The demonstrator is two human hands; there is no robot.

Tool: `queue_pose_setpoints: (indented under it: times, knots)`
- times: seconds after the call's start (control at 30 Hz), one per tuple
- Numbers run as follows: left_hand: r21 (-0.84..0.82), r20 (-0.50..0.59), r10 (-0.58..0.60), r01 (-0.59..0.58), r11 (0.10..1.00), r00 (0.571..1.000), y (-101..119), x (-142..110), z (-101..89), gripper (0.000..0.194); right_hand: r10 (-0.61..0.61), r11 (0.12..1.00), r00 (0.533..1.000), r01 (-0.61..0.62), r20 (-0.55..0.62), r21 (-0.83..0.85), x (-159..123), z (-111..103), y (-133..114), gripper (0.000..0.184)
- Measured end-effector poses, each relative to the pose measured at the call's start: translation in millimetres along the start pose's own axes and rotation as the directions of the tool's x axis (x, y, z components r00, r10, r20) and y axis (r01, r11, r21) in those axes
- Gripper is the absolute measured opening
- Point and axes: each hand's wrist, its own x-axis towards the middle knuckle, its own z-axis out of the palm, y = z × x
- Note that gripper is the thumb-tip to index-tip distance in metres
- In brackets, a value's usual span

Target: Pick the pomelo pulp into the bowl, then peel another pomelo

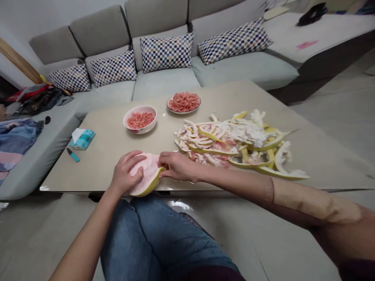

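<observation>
A partly peeled pomelo (150, 173), pinkish-white pith on top and yellow rind along its lower right side, rests at the table's near edge. My left hand (127, 171) grips it from the left, fingers over the top and thumb pressed on the pith. At its right edge, my right hand (174, 166) pinches the yellow rind with curled fingers. Just right of that hand lies a heap of pomelo peel (234, 138), yellow strips mixed with white pith. Beyond the hands, pink pulp pieces fill a white bowl (149, 127) and a dark-rimmed plate (184, 112).
On the left of the low table (102, 156) are a blue tissue pack (84, 139) and a teal knife-like tool (73, 155). A grey sofa (164, 86) with checkered cushions (166, 52) runs along the far side. My knees are under the near edge.
</observation>
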Motion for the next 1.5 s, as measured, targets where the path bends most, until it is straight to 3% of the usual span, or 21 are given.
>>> queue_pose_setpoints:
  times: [0.13,0.4,0.7,0.87,1.07,1.23,1.37,1.43,1.5]
  knots:
    - [-0.009,-0.005,-0.013,0.013,1.000,1.000,0.1,-0.4,-0.3,0.032,0.037,0.999,0.997,-0.034,-0.065,0.038,-1.2,5.8,-5.1,0.021]
    - [-0.004,-0.023,-0.033,0.033,0.999,0.999,0.3,-0.5,1.5,0.031,0.071,0.997,0.995,-0.070,-0.076,0.023,-1.1,8.9,-8.2,0.016]
    - [-0.007,-0.033,-0.055,0.055,0.998,0.998,1.1,-1.3,1.5,0.032,0.041,0.999,0.992,-0.039,-0.121,0.019,-3.6,11.6,-11.5,0.009]
    - [-0.015,-0.048,-0.083,0.082,0.997,0.995,0.6,-2.2,1.9,0.032,0.078,0.997,0.984,-0.077,-0.157,0.013,-6.8,16.9,-14.5,0.023]
    - [-0.015,-0.063,-0.096,0.096,0.995,0.993,1.7,-1.9,2.4,0.031,0.117,0.993,0.968,-0.109,-0.221,0.049,-4.6,20.9,-17.2,0.015]
    - [0.053,-0.153,-0.238,0.249,0.967,0.959,11.6,4.3,12.6,0.029,-0.014,0.985,0.962,-0.033,-0.274,-0.167,-4.7,21.7,-8.4,0.008]
    - [0.120,-0.236,-0.359,0.394,0.911,0.903,23.7,11.5,23.0,0.027,-0.155,0.897,0.954,0.026,-0.258,-0.441,-8.3,18.0,-18.1,0.024]
    - [0.137,-0.237,-0.374,0.412,0.901,0.897,26.6,13.1,25.0,0.027,-0.192,0.878,0.943,0.041,-0.273,-0.478,-10.6,5.0,-23.0,0.026]
    - [0.132,-0.231,-0.376,0.412,0.902,0.897,26.5,12.5,24.5,0.027,-0.161,0.879,0.929,-0.019,-0.333,-0.477,-12.4,-17.6,-19.6,0.025]
